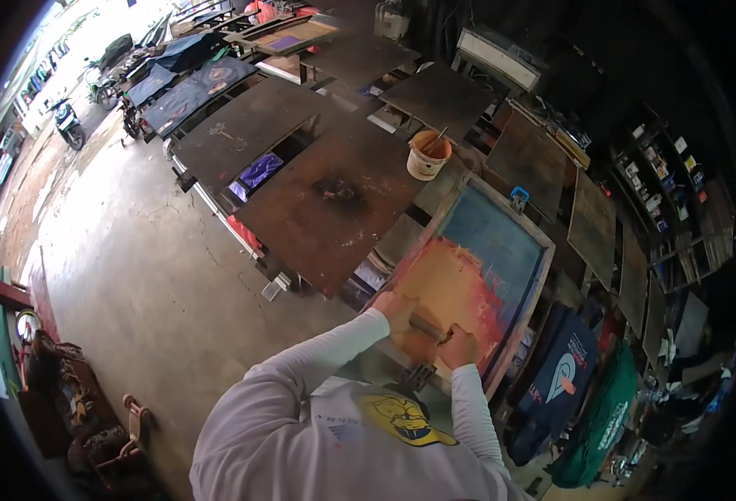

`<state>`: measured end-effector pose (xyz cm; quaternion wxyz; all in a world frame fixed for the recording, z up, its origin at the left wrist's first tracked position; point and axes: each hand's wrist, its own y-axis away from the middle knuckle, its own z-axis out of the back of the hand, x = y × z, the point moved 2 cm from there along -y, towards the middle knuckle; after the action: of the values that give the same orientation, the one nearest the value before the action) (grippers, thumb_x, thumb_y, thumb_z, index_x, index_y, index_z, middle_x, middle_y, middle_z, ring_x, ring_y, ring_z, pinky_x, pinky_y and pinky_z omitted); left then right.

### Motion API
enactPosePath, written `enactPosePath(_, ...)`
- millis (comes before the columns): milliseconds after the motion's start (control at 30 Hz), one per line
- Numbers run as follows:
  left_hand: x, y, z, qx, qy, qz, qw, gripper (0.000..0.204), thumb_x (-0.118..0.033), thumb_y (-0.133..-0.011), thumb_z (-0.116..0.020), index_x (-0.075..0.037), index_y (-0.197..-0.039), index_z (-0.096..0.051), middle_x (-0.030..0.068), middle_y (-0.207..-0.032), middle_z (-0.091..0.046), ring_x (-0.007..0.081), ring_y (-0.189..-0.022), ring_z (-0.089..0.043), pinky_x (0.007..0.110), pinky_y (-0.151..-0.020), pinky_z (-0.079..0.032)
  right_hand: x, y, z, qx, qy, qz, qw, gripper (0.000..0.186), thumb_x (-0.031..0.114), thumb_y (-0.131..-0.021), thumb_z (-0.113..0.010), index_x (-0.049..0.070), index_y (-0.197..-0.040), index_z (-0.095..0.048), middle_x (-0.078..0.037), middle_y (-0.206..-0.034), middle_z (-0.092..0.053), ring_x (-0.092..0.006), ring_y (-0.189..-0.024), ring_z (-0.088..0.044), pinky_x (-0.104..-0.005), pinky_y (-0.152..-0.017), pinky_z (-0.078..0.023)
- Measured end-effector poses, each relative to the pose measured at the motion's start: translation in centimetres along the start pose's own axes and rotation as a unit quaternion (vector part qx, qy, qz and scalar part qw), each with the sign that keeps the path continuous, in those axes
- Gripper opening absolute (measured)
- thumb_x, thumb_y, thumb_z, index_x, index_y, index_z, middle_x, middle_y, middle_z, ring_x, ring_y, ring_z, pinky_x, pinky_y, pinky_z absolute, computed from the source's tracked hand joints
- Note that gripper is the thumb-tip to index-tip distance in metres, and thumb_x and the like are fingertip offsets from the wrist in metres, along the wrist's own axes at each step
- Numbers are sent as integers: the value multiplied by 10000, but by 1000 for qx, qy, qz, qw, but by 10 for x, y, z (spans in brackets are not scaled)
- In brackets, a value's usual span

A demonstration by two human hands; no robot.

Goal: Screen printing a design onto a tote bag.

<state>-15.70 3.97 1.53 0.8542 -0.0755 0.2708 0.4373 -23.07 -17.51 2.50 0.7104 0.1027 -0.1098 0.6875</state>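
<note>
My left hand (396, 307) and my right hand (459, 346) are closed on the two ends of a squeegee (426, 326) over a wooden-framed printing screen (533, 305). The screen's mesh is blue at the far end, with orange and pinkish-red ink (456, 267) spread over the nearer part where the squeegee rests. A metal clamp (419, 376) sits at the screen's near edge. Just beyond the screen's far left corner, a white bucket (425, 164) holds orange material and a stick.
Dark flat boards (301, 217) stand on racks around the screen. Dark blue printed fabric (558, 367) and green fabric (598, 417) lie at right. A concrete floor (151, 284) runs leftward toward parked scooters (70, 125). An armchair (59, 392) is at lower left, shelves (652, 175) at far right.
</note>
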Motion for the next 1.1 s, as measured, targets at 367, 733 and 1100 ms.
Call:
enactPosePath(367,-31,146,-9,-393,302,125,859,247,-172,-899,-696,-37,-1103,-666,113,-796,-694,193,-664,-663,313,-646,-531,-35,52,39,-82,-237,7,968,133,144,-769,-669,32,-813,-610,-203,-685,-637,-414,-669,-649,-448,-572,-487)
enactPosePath(733,-181,273,-104,-567,305,309,700,98,-98,-908,-698,-15,-959,-709,4,-775,-682,56,-701,-603,204,-620,-482,-48,149,71,63,-414,225,880,278,78,-777,-732,55,-1036,-634,-185,-824,-679,-369,-795,-702,-386,-657,-540)
enactPosePath(1100,-216,396,-115,-692,238,362,577,94,-90,-914,-679,-39,-992,-684,25,-794,-701,78,-693,-644,220,-600,-492,8,237,127,151,-330,421,831,315,34,-756,-732,35,-1055,-634,-163,-918,-701,-324,-876,-713,-354,-727,-538)
